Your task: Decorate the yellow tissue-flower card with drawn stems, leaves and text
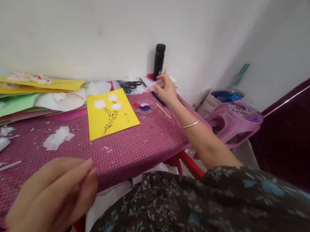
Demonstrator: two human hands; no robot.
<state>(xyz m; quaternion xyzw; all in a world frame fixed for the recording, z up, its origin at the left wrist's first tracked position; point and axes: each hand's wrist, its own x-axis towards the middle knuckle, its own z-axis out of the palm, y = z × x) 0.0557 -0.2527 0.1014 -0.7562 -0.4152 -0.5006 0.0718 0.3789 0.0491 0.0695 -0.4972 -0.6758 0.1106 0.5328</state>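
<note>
My right hand (166, 90) is stretched over the far right corner of the table, by a tall black bottle (159, 60). Its thumb and fingers are curled close together; whatever they hold, if anything, is too small to make out. In front of my body at the lower left hangs my left hand (55, 196), slightly blurred, fingers and thumb pressed together with nothing showing in them. Between the two lies a yellow card (125, 117) with white fluffy blossoms on a dark painted stem. Beside it is a clear palette (145, 107) with red, pink and blue-violet paint.
Scissors (130, 85), a black pen (159, 98) and a thin wooden stick (163, 111) lie near the right hand. Torn white tissue (58, 137) is on the checked tablecloth (136, 146). Coloured cards (57, 83) are stacked at left. A pink stool (234, 126) stands right of the table.
</note>
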